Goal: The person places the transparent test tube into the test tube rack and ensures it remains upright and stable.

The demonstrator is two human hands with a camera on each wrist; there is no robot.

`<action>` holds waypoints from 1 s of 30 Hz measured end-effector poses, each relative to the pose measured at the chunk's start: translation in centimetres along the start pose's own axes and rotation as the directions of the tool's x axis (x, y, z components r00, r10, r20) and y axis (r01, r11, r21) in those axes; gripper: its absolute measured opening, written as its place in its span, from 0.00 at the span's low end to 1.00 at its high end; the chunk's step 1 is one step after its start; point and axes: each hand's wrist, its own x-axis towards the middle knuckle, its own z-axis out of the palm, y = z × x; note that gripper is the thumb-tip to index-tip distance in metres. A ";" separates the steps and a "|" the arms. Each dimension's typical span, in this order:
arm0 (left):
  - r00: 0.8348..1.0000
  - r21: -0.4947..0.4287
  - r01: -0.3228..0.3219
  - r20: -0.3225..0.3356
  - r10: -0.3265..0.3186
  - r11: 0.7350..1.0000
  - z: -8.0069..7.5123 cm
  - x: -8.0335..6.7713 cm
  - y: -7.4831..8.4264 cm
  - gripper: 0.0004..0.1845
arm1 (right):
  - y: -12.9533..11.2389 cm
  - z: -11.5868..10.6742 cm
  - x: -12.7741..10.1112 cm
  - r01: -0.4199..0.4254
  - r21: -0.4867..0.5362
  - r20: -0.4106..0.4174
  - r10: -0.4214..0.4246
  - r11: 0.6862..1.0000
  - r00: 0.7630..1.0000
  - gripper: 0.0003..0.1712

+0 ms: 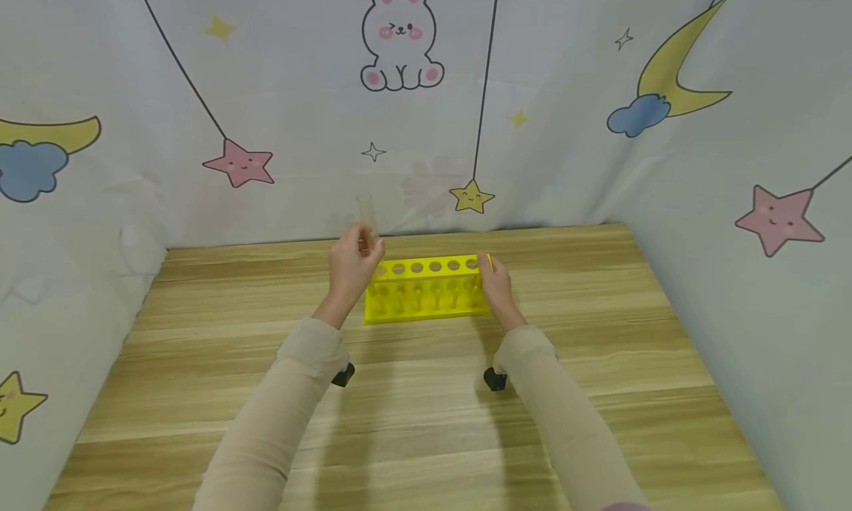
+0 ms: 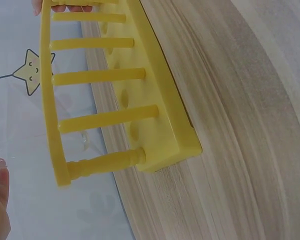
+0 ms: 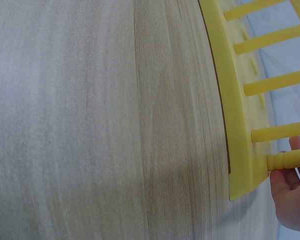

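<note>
A yellow test tube rack with a row of holes along its top stands on the wooden table near the back. My left hand is raised at the rack's left end and pinches a clear glass test tube, held upright above the rack. My right hand grips the rack's right end; its fingers curl beside the corner post. The rack fills the left wrist view, with a fingertip at the lower left. The rack's edge runs down the right wrist view.
A curtain printed with a rabbit, stars and moons closes off the back and both sides of the table. Small black wrist camera mounts sit under both sleeves. Bare wood stretches from the rack to the table's front edge.
</note>
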 end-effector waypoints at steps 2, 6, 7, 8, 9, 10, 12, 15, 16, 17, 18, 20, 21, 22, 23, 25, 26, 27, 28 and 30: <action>1.000 0.006 0.000 0.001 0.000 1.000 0.0 0.0 0.0 0.10 | 0.0 0.0 0.0 0.008 -0.006 -0.003 -0.008 1.000 1.000 0.31; 1.000 0.007 -0.001 0.000 0.001 1.000 0.1 0.0 0.0 0.10 | -0.1 0.0 0.0 0.008 -0.022 -0.010 -0.008 1.000 1.000 0.32; 1.000 0.008 -0.002 0.000 0.002 1.000 0.1 -0.1 0.0 0.10 | -0.1 0.0 0.0 0.007 -0.024 -0.011 -0.007 1.000 1.000 0.32; 1.000 0.010 -0.004 -0.001 0.004 1.000 0.1 -0.1 0.0 0.10 | -0.1 0.0 0.0 0.006 -0.025 -0.013 -0.006 1.000 1.000 0.32; 1.000 0.012 -0.004 0.000 0.004 1.000 0.2 -0.1 0.0 0.10 | -0.1 0.0 0.0 0.006 -0.024 -0.013 -0.006 1.000 1.000 0.32; 1.000 0.015 -0.004 0.001 0.004 1.000 0.2 -0.1 0.0 0.10 | -0.1 0.0 0.0 0.006 -0.022 -0.012 -0.006 1.000 1.000 0.31; 1.000 0.019 -0.002 0.004 0.002 1.000 0.3 -0.2 -0.1 0.09 | -0.1 0.0 0.0 0.007 -0.019 -0.010 -0.007 1.000 1.000 0.31; 1.000 0.020 0.007 0.012 -0.007 1.000 0.4 -0.4 -0.2 0.08 | -0.2 0.0 -0.1 0.008 -0.013 -0.006 -0.008 1.000 1.000 0.30; 1.000 0.017 0.010 0.015 -0.011 1.000 0.4 -0.4 -0.2 0.08 | -0.2 0.0 -0.1 0.008 -0.009 -0.005 -0.008 1.000 1.000 0.29; 1.000 0.014 0.015 0.019 -0.015 1.000 0.4 -0.5 -0.2 0.08 | -0.2 0.0 -0.1 0.007 -0.006 -0.005 -0.007 1.000 1.000 0.28; 1.000 0.012 0.019 0.022 -0.019 1.000 0.4 -0.5 -0.3 0.09 | -0.2 0.0 -0.1 0.006 -0.006 -0.004 -0.006 1.000 1.000 0.28; 0.999 0.009 0.025 0.026 -0.025 1.000 0.4 -0.6 -0.3 0.09 | -0.2 0.0 -0.1 0.002 0.001 -0.009 -0.002 1.000 1.000 0.26; 0.999 0.010 0.029 0.028 -0.029 1.000 0.4 -0.6 -0.3 0.10 | -0.2 0.0 -0.1 0.000 0.002 -0.009 0.000 1.000 1.000 0.26; 0.999 0.012 0.033 0.030 -0.033 0.999 0.4 -0.6 -0.3 0.10 | -0.2 0.0 -0.1 -0.001 0.003 -0.010 0.001 1.000 1.000 0.26; 0.999 0.014 0.036 0.031 -0.036 0.999 0.4 -0.6 -0.3 0.10 | -0.2 0.0 -0.1 -0.002 0.002 -0.012 0.002 1.000 1.000 0.26; 0.998 0.017 0.044 0.034 -0.044 0.999 0.5 -0.7 -0.3 0.11 | -0.2 0.0 -0.1 -0.004 0.002 -0.014 0.004 1.000 1.000 0.26; 0.998 0.016 0.048 0.037 -0.048 0.999 0.5 -0.7 -0.3 0.11 | -0.1 0.0 -0.1 -0.006 0.003 -0.014 0.006 1.000 1.000 0.26; 0.998 0.017 0.051 0.038 -0.051 0.999 0.5 -0.7 -0.3 0.11 | -0.1 0.0 -0.1 -0.007 0.003 -0.014 0.007 1.000 1.000 0.26; 0.998 0.015 0.054 0.040 -0.054 0.998 0.6 -0.8 -0.3 0.11 | -0.2 0.0 -0.1 -0.007 0.005 -0.014 0.007 1.000 1.000 0.26; 0.998 0.013 0.056 0.042 -0.057 0.998 0.6 -0.8 -0.3 0.11 | -0.2 0.0 -0.1 -0.009 0.007 -0.013 0.009 1.000 1.000 0.26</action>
